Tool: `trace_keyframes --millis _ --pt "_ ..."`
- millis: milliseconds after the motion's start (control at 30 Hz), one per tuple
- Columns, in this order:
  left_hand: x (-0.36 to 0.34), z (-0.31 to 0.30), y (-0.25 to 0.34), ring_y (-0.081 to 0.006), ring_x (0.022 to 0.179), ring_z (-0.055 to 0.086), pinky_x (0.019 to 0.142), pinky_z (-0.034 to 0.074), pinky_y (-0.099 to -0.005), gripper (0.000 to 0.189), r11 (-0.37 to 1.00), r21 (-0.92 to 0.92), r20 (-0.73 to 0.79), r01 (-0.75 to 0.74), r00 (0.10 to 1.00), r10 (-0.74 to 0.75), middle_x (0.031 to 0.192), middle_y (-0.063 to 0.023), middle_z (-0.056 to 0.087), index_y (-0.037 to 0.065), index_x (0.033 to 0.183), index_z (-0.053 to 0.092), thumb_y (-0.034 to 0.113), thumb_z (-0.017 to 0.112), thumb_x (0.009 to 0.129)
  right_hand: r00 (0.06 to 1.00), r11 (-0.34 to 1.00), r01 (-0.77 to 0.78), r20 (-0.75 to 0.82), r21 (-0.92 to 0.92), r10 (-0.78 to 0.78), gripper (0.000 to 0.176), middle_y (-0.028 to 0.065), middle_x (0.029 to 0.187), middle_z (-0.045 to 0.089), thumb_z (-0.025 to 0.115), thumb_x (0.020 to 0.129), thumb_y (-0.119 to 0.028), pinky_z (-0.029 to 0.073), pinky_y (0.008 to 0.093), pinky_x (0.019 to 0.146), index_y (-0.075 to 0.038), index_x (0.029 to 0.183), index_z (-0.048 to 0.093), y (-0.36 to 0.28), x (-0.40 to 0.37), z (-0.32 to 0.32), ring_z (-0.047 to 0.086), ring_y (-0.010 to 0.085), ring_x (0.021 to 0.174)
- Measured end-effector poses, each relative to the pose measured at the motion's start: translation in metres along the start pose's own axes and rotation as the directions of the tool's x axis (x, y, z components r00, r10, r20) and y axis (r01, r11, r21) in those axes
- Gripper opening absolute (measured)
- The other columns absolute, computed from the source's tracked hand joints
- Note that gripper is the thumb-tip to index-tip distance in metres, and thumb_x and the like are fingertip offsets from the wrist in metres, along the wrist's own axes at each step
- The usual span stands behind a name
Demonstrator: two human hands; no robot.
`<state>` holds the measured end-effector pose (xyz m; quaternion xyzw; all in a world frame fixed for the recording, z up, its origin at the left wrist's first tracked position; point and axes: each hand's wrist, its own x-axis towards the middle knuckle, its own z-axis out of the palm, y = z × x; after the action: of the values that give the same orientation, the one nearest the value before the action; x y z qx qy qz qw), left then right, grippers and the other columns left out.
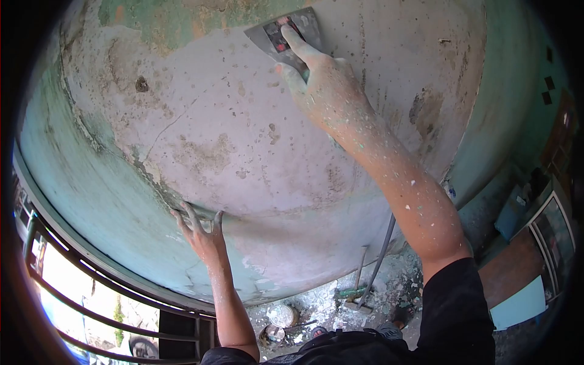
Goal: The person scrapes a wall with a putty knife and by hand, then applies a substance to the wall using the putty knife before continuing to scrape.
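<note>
My right hand [325, 82] is wrapped round a wide scraper [261, 38], its index finger stretched along the tool. The flat grey blade lies against the wall [213, 115], high up, just below a patch of green paint [176, 27]. Flecks of paint cover that hand and forearm. Lower on the left, my left hand [204, 237] is open, fingers spread and their tips touching the wall along a narrow ledge. The scraped wall area is pale and pinkish, with brown stains and pits; what the palm side of my right hand grips is hidden.
Paint chips litter the floor [389, 283] at the wall's foot. A long-handled tool [380, 261] leans there, near a round tub [283, 315]. Metal railings [109, 319] stand at lower left. At right are a light blue panel [520, 304] and a framed glass piece [550, 237].
</note>
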<state>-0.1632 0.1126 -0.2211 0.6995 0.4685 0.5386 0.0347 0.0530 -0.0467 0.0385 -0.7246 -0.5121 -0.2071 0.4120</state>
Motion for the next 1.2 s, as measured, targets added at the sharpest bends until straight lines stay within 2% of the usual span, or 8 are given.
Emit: trace_keyframes --millis 67,167,333,433,567,867,1033,1200 --pt "0.0 -0.001 0.003 -0.0419 0.144 0.03 0.11 0.038 -0.0478 0.092 1.0 -0.013 0.011 0.008 1.0 -0.008 0.159 -0.0243 0.022 0.015 0.154 0.034 0.026 0.084 0.076 0.995 0.997 -0.069 0.073 0.014 0.068 0.058 0.028 0.1 0.069 0.06 0.096 -0.034 0.055 0.0477 0.09 -0.018 0.148 0.043 -0.005 0.002 -0.002 0.068 0.042 0.098" --pt "0.0 0.0 0.0 -0.0419 0.144 0.029 0.111 0.037 -0.0476 0.093 1.0 -0.016 0.009 0.01 1.0 -0.01 0.158 -0.025 0.022 0.014 0.154 0.034 0.026 0.084 0.076 0.997 1.0 0.025 -0.07 0.019 -0.023 0.057 0.0287 0.099 0.069 0.06 0.096 -0.033 0.056 0.0473 0.088 -0.018 0.148 0.043 -0.002 0.0 0.012 0.068 0.0417 0.098" --pt "0.001 -0.001 0.002 -0.0427 0.143 0.03 0.111 0.036 -0.0468 0.094 1.0 -0.001 -0.01 -0.011 1.0 0.011 0.158 -0.026 0.022 0.012 0.153 0.034 0.026 0.085 0.076 0.993 0.999 -0.038 0.11 0.024 0.035 0.056 0.0272 0.095 0.069 0.06 0.096 -0.03 0.056 0.0493 0.086 -0.017 0.148 0.043 -0.016 -0.01 0.006 0.069 0.0418 0.093" --pt "0.001 -0.002 0.001 -0.0431 0.142 0.031 0.111 0.036 -0.0462 0.094 1.0 -0.001 -0.014 -0.025 1.0 0.025 0.158 -0.0268 0.022 0.011 0.153 0.034 0.027 0.085 0.075 0.998 0.997 0.064 -0.032 0.043 -0.062 0.057 0.0269 0.091 0.07 0.06 0.096 -0.029 0.056 0.0499 0.085 -0.018 0.149 0.041 -0.012 -0.009 0.015 0.069 0.0422 0.09" --pt "0.0 -0.002 0.001 -0.0429 0.143 0.03 0.111 0.036 -0.0469 0.095 1.0 -0.018 0.005 -0.002 1.0 0.002 0.158 -0.0268 0.022 0.012 0.153 0.034 0.027 0.085 0.075 0.999 0.999 -0.008 0.041 0.054 0.006 0.059 0.028 0.088 0.069 0.059 0.096 -0.029 0.056 0.05 0.084 -0.017 0.15 0.039 -0.01 -0.01 0.021 0.069 0.0424 0.088" --pt "-0.002 -0.004 0.0 -0.0427 0.144 0.029 0.112 0.036 -0.0476 0.096 1.0 -0.009 0.031 0.023 0.999 -0.023 0.158 -0.0258 0.021 0.013 0.153 0.034 0.028 0.085 0.074 0.988 0.993 0.051 -0.149 0.111 -0.034 0.06 0.0301 0.088 0.068 0.058 0.097 -0.028 0.056 0.0497 0.085 -0.013 0.151 0.036 -0.026 0.009 0.028 0.068 0.0442 0.091" --pt "-0.001 -0.002 -0.003 -0.0421 0.144 0.029 0.112 0.035 -0.0481 0.097 1.0 -0.018 0.006 -0.015 1.0 0.015 0.158 -0.0259 0.022 0.014 0.154 0.033 0.026 0.086 0.073 1.0 1.0 0.001 -0.008 0.031 -0.001 0.063 0.0276 0.094 0.069 0.062 0.094 -0.031 0.056 0.0499 0.085 -0.022 0.152 0.036 -0.011 -0.005 0.014 0.068 0.0427 0.093" --pt "-0.002 0.0 -0.007 -0.0428 0.143 0.03 0.112 0.035 -0.0486 0.099 0.999 -0.019 -0.009 -0.032 0.999 0.032 0.158 -0.0253 0.022 0.015 0.154 0.032 0.024 0.086 0.072 0.992 1.0 0.007 -0.125 0.023 -0.005 0.061 0.0247 0.105 0.069 0.06 0.095 -0.036 0.053 0.049 0.092 -0.026 0.151 0.038 -0.023 0.034 -0.002 0.067 0.0419 0.1"
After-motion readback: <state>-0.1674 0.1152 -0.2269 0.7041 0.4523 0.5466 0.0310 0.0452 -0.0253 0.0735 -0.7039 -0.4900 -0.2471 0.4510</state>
